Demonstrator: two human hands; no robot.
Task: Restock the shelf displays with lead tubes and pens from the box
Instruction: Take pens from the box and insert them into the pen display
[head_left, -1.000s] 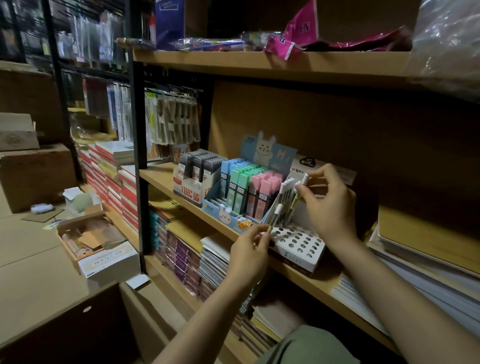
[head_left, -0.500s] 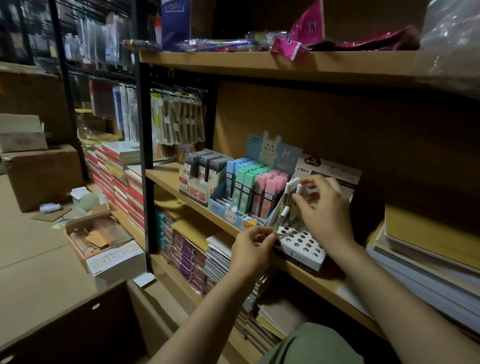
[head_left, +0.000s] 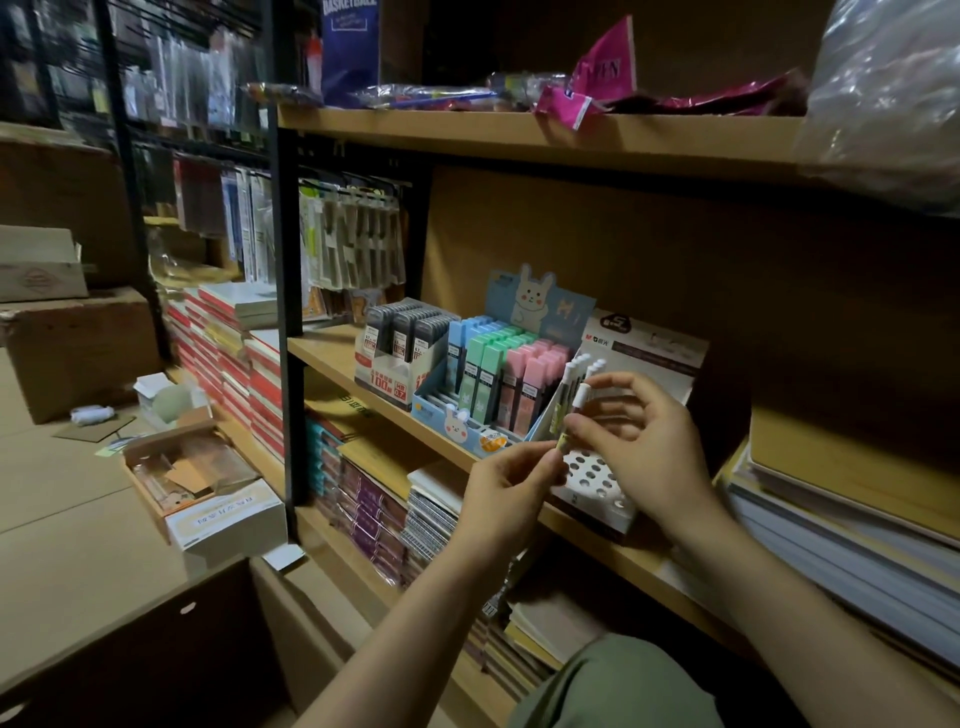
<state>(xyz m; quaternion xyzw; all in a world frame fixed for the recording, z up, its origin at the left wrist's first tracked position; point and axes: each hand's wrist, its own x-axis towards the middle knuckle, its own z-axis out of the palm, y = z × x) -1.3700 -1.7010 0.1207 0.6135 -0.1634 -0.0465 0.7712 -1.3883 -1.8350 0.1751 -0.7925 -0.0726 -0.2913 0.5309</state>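
Note:
A white pen display stand with round holes sits on the middle shelf. A few white-capped pens stand in its back rows. Both hands hold one white-capped pen just above the stand's front holes. My right hand pinches its upper part. Its lower end is pinched by my left hand. Left of the stand, a blue rabbit display holds blue, green and pink lead tubes. A white and red display box holds grey lead tubes. The open supply box lies on the floor at left.
Stacked notebooks lie right of the pen stand on the same shelf. More notebook stacks fill the shelf below. The upper shelf carries pink packets and plastic bags. Cardboard cartons stand at far left on the floor.
My right hand left the standing pens and came down to take the upper part of the pen my left hand held. The camera view shifted slightly left.

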